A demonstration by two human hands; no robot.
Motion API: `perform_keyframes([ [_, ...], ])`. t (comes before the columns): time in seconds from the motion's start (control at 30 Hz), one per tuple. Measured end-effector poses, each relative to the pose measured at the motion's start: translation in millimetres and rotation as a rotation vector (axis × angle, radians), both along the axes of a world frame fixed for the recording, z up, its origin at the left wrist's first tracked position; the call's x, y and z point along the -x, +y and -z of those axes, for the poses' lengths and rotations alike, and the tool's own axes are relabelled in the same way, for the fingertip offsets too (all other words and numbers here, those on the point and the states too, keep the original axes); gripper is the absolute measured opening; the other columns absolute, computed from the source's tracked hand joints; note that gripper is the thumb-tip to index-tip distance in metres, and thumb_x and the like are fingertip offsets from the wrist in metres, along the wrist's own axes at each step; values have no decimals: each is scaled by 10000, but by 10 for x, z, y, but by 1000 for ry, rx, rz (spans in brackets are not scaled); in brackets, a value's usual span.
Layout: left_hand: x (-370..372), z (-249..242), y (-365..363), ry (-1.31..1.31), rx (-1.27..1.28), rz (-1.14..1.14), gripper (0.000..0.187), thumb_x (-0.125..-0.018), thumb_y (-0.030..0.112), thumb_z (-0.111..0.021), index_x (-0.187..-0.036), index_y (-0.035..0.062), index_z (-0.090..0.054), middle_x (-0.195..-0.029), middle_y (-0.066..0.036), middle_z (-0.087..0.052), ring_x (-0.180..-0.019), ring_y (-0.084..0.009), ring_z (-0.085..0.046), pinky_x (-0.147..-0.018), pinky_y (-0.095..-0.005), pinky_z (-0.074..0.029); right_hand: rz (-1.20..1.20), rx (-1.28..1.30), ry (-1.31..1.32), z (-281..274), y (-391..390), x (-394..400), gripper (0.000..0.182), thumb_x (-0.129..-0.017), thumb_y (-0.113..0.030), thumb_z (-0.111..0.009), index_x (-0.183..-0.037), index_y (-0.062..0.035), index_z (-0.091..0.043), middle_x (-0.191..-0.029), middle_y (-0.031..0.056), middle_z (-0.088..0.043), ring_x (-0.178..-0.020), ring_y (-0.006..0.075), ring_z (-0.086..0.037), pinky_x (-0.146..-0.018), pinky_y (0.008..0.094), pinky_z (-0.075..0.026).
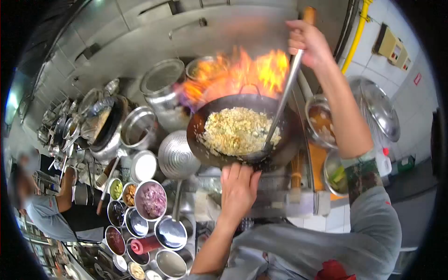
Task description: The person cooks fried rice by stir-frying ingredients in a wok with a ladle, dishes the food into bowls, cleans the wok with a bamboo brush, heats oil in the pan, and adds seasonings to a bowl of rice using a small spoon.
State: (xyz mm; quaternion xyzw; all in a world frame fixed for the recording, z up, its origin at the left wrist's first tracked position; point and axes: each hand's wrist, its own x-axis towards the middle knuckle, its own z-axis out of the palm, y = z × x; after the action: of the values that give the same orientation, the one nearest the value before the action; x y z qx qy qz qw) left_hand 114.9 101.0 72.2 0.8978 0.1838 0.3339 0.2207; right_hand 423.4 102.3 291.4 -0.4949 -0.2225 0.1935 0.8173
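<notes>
At the center of view, the wok [293, 130] sits upright, full of loose pale-yellow fried rice [233, 126] heaped mostly in the middle. Ladle [283, 105] leans steeply inside it, bowl end down in the rice at the wok's near right, wooden-topped handle rising past the far right rim. Right grip [305, 44] is closed around the upper handle, just under the wooden end, above and right of the wok. Left grip [240, 186] is at the wok's near rim, fingers together against it, thumb a little apart; whether it clamps the rim can't be told, underside hidden.

Flames [268, 70], orange, tall, behind the wok's far side. Left of the wok: perforated strainer [177, 154] just beside it, then a metal pot [139, 128]; covered pot [163, 77] farther back. Nearer and left of the wok: bowl [151, 219] of chopped purple onion [153, 198], red bottle [144, 244] on its side, more small bowls. Right of the wok: pan [308, 111] of orange-brown liquid, bowl [328, 158] with green pieces, shiny lid [379, 109] beyond. Co-worker [46, 214] in gray stands well left of the wok, face blurred.
</notes>
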Motion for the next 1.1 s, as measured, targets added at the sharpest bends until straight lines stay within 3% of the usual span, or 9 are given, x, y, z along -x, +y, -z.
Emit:
perform_keyframes([
  [0.07, -111, -5, -50, -25, 20, -5, 151, -851, 167, -675, -871, 48, -584, -889, -139, -545, -881, -355, -512, -733, -454, -423, -65, -2, -48, 227, 31, 76, 260, -902, -135, -593, -696, -128, -435, -519, -42, -379, -395, 125, -372, -367, 299, -311],
  [0.1, -122, 207, -30, 23, -5, -15, 150, -853, 171, -669, -870, 49, -584, -888, -137, -546, -876, -354, -514, -729, -457, -423, 289, 305, -238, 128, 62, 510, 267, -886, -119, -620, -685, -118, -444, -519, -27, -412, -387, 125, -400, -361, 306, -334],
  [0.23, 267, 958, -198, 131, -80, -15, 147, -850, 173, -657, -885, 55, -578, -879, -140, -547, -845, -353, -524, -709, -462, -425, 150, -193, -260, 331, -137, 369, 265, -878, -90, -648, -726, -143, -438, -504, -38, -398, -363, 111, -375, -336, 312, -315],
  [0.37, 562, 169, -343, 37, -14, 60, 143, -832, 129, -681, -889, 59, -571, -893, -136, -532, -848, -352, -509, -714, -463, -394, -72, -252, -138, 207, -374, 259, 248, -894, -123, -644, -742, -148, -449, -497, -44, -383, -355, 116, -372, -350, 308, -320],
  [0.43, 192, -143, -74, -74, -32, 42, 137, -847, 142, -668, -890, 58, -568, -898, -132, -528, -857, -349, -506, -717, -460, -388, 132, -75, -262, 167, -149, 521, 203, -883, -149, -663, -760, -103, -508, -505, -20, -436, -371, 135, -415, -364, 322, -346],
  [0.5, -48, 235, 41, -33, -10, 5, 115, -836, 89, -673, -882, 54, -574, -879, -130, -549, -820, -351, -501, -744, -445, -400, 361, 271, -261, 129, 57, 879, 208, -867, -164, -680, -757, -50, -545, -530, 0, -475, -385, 160, -449, -372, 327, -355],
  [0.63, 218, 1051, -74, 121, -48, -18, 151, -842, 167, -676, -869, 71, -564, -880, -143, -526, -863, -349, -512, -725, -458, -405, 138, 15, -306, 290, 85, 820, 238, -874, -121, -667, -735, -107, -475, -526, -27, -444, -379, 133, -424, -358, 313, -343],
  [0.9, -7, 537, 396, 6, -21, -11, 153, -819, 154, -689, -877, 69, -576, -882, -127, -527, -879, -345, -519, -765, -453, -416, -243, -206, -315, -210, -334, 303, 358, -919, -203, -639, -657, -191, -397, -464, -75, -330, -352, 91, -334, -338, 279, -280],
  [1.1, -218, 661, 435, 99, -19, -16, 205, -817, 187, -699, -956, 76, -595, -954, -107, -558, -944, -323, -530, -788, -438, -414, -321, -288, -165, 944, 98, 114, 271, -937, -167, -619, -747, -166, -425, -503, -45, -349, -364, 121, -343, -353, 301, -296],
])
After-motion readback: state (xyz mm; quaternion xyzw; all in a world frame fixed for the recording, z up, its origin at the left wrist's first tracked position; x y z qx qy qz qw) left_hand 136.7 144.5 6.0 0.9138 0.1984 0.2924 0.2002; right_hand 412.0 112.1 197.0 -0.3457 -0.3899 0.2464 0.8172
